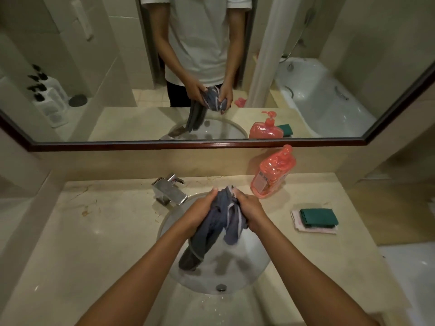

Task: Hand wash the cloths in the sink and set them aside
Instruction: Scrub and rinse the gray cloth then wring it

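Count taken around the sink (164,222): one basin, one chrome faucet (170,189) behind it. One grey cloth (217,222) above it, held by two hands, left hand (202,209) and right hand (253,211). Right of the sink on the worktop (94,220): one pink soap bottle (273,174) and two folded cloths, one green cloth (319,217) on one pink cloth (313,229). One mirror (211,144) behind.

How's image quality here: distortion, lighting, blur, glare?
Head view: wide-angle bend curves the mirror frame and counter edges; light is dim and warm, soft shadows in the sink; slight blur on the grey cloth gripped by the left hand and right hand; small glare spots on the tap and red soap bottle.
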Motion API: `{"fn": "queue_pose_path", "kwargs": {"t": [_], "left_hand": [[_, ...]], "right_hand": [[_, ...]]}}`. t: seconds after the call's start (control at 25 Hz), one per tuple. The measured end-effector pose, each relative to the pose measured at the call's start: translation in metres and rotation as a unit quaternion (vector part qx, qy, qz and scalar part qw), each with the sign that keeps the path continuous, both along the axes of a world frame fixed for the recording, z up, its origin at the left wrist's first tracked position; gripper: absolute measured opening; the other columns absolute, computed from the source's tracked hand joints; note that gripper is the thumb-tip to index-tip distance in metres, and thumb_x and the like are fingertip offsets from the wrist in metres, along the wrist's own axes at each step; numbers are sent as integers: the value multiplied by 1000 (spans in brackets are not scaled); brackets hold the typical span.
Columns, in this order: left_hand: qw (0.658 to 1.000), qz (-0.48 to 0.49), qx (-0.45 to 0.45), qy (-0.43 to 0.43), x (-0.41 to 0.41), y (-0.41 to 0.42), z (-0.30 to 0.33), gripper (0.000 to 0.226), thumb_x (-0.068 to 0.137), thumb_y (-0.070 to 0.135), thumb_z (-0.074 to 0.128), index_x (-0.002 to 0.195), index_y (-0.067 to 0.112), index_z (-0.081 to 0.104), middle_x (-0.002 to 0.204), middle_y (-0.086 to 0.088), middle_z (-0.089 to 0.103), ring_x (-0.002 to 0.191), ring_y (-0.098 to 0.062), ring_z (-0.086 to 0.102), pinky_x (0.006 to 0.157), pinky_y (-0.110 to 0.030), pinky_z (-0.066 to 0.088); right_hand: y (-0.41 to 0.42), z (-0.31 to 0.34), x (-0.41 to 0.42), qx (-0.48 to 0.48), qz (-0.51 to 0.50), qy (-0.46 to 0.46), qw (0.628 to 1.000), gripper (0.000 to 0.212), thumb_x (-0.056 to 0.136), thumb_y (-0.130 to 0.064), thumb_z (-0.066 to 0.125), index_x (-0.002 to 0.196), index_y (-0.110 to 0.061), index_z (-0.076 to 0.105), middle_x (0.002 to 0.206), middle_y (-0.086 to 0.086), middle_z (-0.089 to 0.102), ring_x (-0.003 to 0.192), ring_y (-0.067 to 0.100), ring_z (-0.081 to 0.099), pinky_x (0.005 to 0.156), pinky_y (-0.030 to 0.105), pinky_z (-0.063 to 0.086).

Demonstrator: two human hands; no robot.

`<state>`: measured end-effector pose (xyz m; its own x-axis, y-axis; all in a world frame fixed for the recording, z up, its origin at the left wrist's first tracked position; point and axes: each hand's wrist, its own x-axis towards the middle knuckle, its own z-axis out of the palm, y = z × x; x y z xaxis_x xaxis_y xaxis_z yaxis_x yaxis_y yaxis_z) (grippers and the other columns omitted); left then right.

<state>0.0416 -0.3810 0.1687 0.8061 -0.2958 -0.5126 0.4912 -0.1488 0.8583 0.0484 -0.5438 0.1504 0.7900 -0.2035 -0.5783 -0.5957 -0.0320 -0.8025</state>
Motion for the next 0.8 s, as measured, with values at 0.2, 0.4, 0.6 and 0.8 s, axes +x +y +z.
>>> {"fn": "queue_pose_path", "kwargs": {"t": [0.2,0.4,0.6,0.8], "left_hand": [[998,9,45,49,11,25,6,25,97,22,66,99,-1,74,89,-15,77,75,-22,75,68,-30,61],[976,122,-147,103,17,23,8,23,104,18,53,110,0,66,92,-19,75,81,-27,73,73,-37,59],[952,160,-228,123,26,11,10,29,104,28,54,124,7,60,96,-20,74,80,-30,73,64,-37,60],[955,139,-234,121,25,5,10,28,105,33,50,121,12,61,94,-17,77,81,-26,76,62,-36,60]], "right_hand": [[-3,-11,-1,-32,-57,-9,998,35,88,-36,76,64,-13,62,60,4,67,53,16,61,52,24,47],[9,-10,-13,12,-68,35,997,28,103,-36,50,95,-13,63,77,6,65,65,25,54,63,33,43],[22,-5,-26,140,-17,8,990,61,105,-57,25,118,-15,68,113,2,68,104,25,62,95,41,52],[40,2,-31,56,30,-35,997,40,105,-51,35,98,-33,70,96,-10,71,96,12,63,95,38,52]]}}
